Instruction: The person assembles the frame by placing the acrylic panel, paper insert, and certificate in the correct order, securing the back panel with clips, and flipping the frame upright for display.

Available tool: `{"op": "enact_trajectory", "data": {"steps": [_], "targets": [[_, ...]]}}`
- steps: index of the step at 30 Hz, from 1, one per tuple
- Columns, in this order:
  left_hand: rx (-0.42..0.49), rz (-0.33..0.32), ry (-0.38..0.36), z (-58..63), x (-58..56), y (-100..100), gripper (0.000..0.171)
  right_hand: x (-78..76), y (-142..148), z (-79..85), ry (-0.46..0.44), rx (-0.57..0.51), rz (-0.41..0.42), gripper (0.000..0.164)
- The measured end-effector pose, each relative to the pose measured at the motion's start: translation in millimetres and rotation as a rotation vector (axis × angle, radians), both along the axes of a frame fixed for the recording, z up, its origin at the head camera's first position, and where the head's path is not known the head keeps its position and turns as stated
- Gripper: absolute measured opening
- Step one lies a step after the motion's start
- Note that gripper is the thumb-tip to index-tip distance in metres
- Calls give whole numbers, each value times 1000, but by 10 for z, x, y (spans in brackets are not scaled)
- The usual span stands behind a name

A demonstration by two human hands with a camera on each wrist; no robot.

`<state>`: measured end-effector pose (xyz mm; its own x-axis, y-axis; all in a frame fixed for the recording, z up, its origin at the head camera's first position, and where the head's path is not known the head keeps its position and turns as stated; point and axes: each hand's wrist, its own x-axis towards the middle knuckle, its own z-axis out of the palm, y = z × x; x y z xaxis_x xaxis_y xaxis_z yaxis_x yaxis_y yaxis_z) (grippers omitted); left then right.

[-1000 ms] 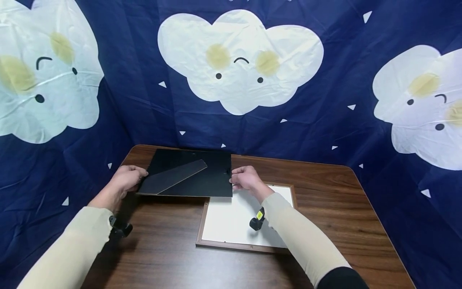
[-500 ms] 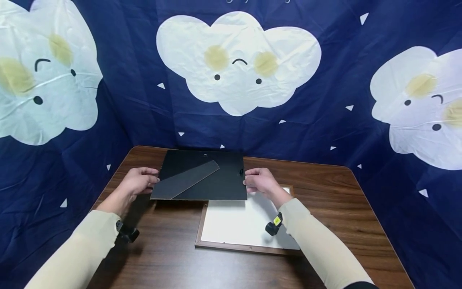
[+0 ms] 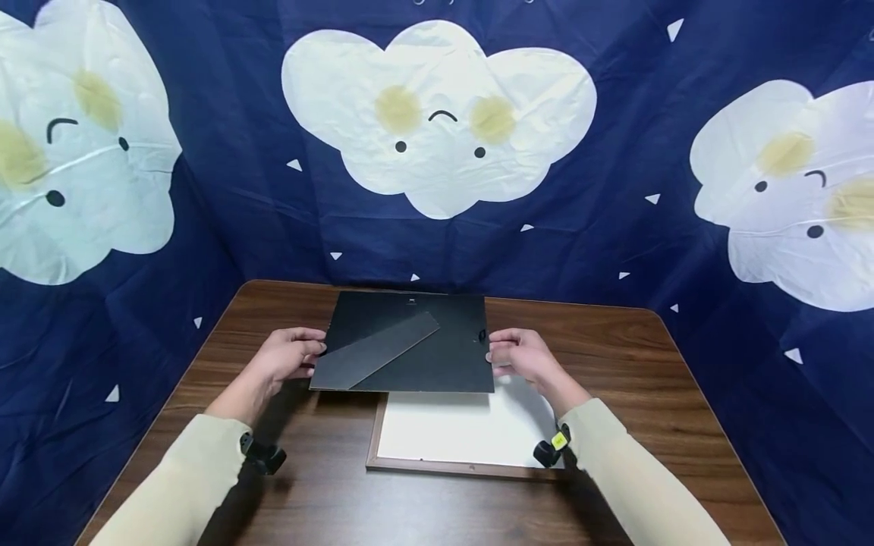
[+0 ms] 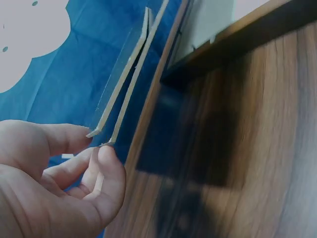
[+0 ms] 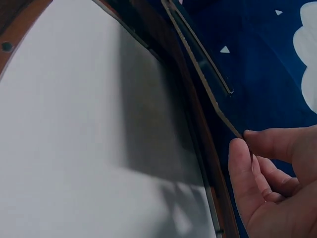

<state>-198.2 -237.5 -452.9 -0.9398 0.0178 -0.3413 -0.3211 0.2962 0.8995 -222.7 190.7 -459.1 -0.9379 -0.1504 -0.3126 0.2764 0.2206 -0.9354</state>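
Note:
A black picture-frame backing board with a slanted easel leg is held raised over the table's far part. My left hand pinches its left edge between thumb and fingers; in the left wrist view, the thumb of the left hand is by the leg's edge. On the right, my right hand pinches the opposite edge, thumb and fingertips meeting on the thin board edge. Below lies a brown wooden picture frame, face down, with a white sheet inside. The board covers its far left part.
The frame lies on a brown wood-grain table with rounded far corners. A dark blue curtain with white clouds hangs behind and at both sides. Small turn tabs show at the frame's inner edge.
Both hands have carried the backing board to the right and slightly nearer, so it covers more of the frame. The head view has shifted a little. The grip stays on both edges.

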Motion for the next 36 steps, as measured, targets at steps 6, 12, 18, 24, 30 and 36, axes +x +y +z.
{"op": "enact_trajectory", "data": {"steps": [6,12,18,24,30,36], "targets": [[98,-5,17,-101,37,189,46,112,219,-35,21,-13,-12,47],[117,7,5,-144,132,322,42,223,357,-55,12,-38,-27,57],[114,29,24,-180,182,482,38,311,489,-74,2,-41,-48,60],[121,48,61,-224,244,629,34,413,590,-139,-28,-13,-70,56],[102,55,78,-261,311,789,30,525,703,-181,-60,21,-125,47],[115,62,85,-304,361,926,25,617,791,-207,-29,27,-145,45]]}}
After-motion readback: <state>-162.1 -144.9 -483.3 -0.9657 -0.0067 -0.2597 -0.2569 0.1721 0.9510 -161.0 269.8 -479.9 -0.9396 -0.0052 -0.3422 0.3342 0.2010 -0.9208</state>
